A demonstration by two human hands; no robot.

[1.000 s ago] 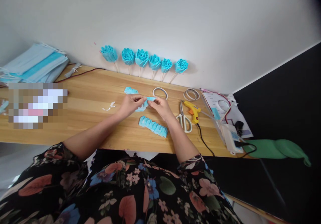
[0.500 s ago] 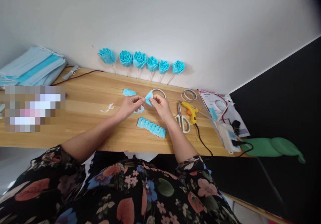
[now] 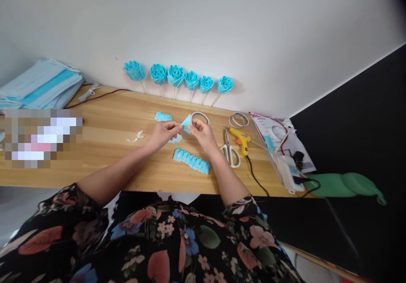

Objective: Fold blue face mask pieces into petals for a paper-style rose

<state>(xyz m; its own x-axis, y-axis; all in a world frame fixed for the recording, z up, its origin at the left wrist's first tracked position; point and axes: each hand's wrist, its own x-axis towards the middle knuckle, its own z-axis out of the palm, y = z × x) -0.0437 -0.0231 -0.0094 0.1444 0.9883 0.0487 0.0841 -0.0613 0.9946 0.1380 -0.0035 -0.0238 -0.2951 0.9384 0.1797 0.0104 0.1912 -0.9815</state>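
Between my two hands is a small piece of light blue fabric (image 3: pixel 186 122), folded to a pointed shape. My left hand (image 3: pixel 165 133) pinches its left side between thumb and fingers. The right side is gripped by my right hand (image 3: pixel 202 134), thumb in front. Below them lies a row of overlapping folded blue pieces (image 3: pixel 191 161). Beyond my left hand rests another small blue stack (image 3: pixel 163 116), and more blue pieces (image 3: pixel 175 139) lie partly hidden under the hands. A roll of tape (image 3: pixel 200 115) is just behind my right hand.
Several blue fabric flowers (image 3: pixel 175 76) on sticks lean against the wall. To the right are scissors (image 3: pixel 231 149), a yellow glue gun (image 3: pixel 241 141), a second tape roll (image 3: pixel 239 120) and a power strip (image 3: pixel 289 173). Face masks (image 3: pixel 41 84) are stacked at left; white scraps (image 3: pixel 136 137) lie nearer.
The fabric piece has turned slightly in my fingers and looks more folded over to a narrower point. Both hands stay in nearly the same place.
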